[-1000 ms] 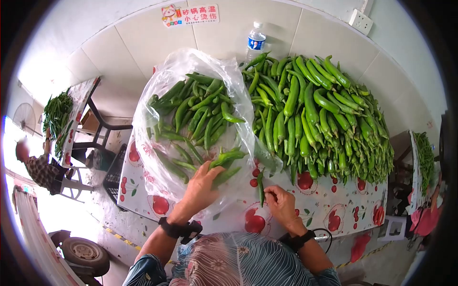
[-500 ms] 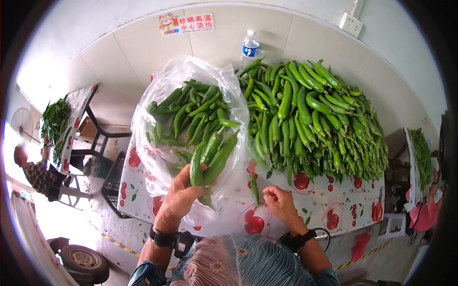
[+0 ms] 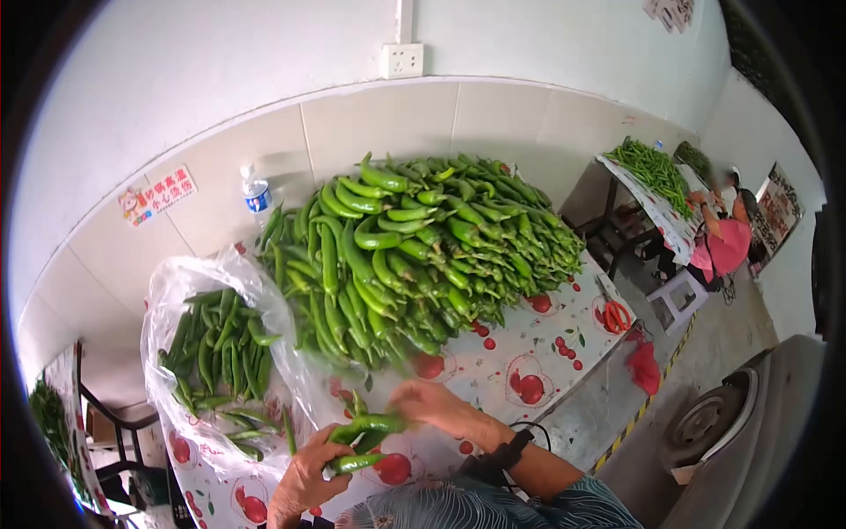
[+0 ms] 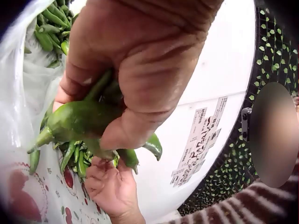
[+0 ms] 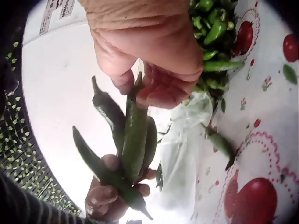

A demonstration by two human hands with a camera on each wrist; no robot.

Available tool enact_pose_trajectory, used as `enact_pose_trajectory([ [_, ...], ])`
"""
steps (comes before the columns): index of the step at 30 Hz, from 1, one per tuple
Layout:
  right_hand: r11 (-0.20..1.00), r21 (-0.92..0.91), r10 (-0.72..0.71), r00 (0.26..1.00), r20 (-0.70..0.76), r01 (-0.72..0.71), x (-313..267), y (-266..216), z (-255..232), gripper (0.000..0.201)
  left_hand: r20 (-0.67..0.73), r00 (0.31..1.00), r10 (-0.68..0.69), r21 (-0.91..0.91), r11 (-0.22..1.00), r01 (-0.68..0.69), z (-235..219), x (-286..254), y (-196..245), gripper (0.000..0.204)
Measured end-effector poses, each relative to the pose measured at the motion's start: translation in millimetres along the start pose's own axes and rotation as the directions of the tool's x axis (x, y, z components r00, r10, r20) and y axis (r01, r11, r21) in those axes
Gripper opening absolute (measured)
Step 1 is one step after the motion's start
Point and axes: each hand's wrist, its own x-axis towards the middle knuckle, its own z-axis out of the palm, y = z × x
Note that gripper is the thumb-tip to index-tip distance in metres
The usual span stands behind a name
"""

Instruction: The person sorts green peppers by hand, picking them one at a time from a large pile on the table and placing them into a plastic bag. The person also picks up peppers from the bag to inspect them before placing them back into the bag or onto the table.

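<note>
Running along the near side, a band of the printed surface (image 3: 507,388) is left uncovered between the pile (image 3: 441,256) and the edge, and it is crossed by the right forearm (image 3: 507,454). By the far right corner, scissors (image 3: 615,316) are set close to the edge. The left part is taken up by the open bag (image 3: 163,331), with more peppers inside, and a loose pepper (image 5: 219,145) is seen near it on the surface.

Since the earlier frame, the view has been turned, so the bag and pile are shown farther left. The held peppers (image 3: 366,432), then raised over the bag by one hand, have been brought to its right, and the second hand has been moved to them.

Several peppers are clasped by the left hand (image 3: 308,476), thumb on one side and bent fingers on the other. By the right hand (image 3: 432,410), reaching from above in its wrist view, one of these is pinched near its stem; its grip is blurred in the head view.
</note>
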Motion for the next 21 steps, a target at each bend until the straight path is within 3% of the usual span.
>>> enact_pose_trajectory([
  [3, 0.998, -0.024, 0.053, 0.999, -0.008, -0.054, -12.9, -11.2, -8.5, 0.018, 0.042, 0.998, 0.037, 0.003, 0.999, -0.037, 2.8, 8.8, 3.4, 0.036],
  [6, 0.996, -0.08, -0.056, 0.974, -0.219, 0.039, -22.1, -18.5, -33.8, 0.014, 0.072, 0.997, -0.029, -0.029, 0.999, 0.031, 4.7, 11.9, -7.9, 0.039],
  [7, 0.992, -0.068, -0.119, 0.936, -0.331, 0.102, -29.0, -28.1, -52.6, 0.012, 0.047, 0.998, -0.031, 0.006, 0.999, 0.031, 5.0, 12.7, -15.7, 0.039],
  [10, 0.956, 0.029, -0.217, 0.776, -0.592, 0.29, -50.7, -57.8, -99.4, 0.01, 0.003, 0.999, -0.05, 0.106, 0.993, 0.049, 9.1, 1.8, -35.7, 0.039],
  [12, 0.831, 0.054, -0.369, 0.621, -0.692, 0.554, -59.9, -83.5, -124.6, 0.013, 0.012, 0.997, -0.082, 0.189, 0.979, 0.078, 11.0, -4.5, -36.1, 0.04],
  [13, 0.796, 0.004, -0.423, 0.562, -0.711, 0.605, -64.2, -96.6, -141.4, 0.013, 0.019, 0.981, -0.195, 0.19, 0.964, 0.188, 15.5, -6.0, -45.4, 0.05],
  [15, 0.722, -0.117, -0.517, 0.42, -0.746, 0.682, -67.8, -124.3, -167.9, 0.012, 0.004, 0.971, -0.24, 0.236, 0.944, 0.233, 23.6, -8.9, -57.8, 0.047],
  [16, 0.685, -0.185, -0.555, 0.341, -0.759, 0.704, -66.8, -138.7, -178.2, 0.013, 0.021, 0.962, -0.273, 0.229, 0.938, 0.261, 26.4, -9.5, -63.9, 0.047],
  [19, 0.696, -0.451, -0.635, 0.186, -0.75, 0.559, -55.6, -167.8, -214.2, 0.015, 0.004, 0.956, -0.295, 0.274, 0.919, 0.283, 32.8, -10.3, -71.9, 0.049],
  [21, 0.646, -0.566, -0.719, 0.161, -0.676, 0.513, -38.2, -174.6, -247.0, 0.016, -0.017, 0.968, -0.249, 0.283, 0.928, 0.243, 34.3, -8.8, -65.9, 0.051],
])
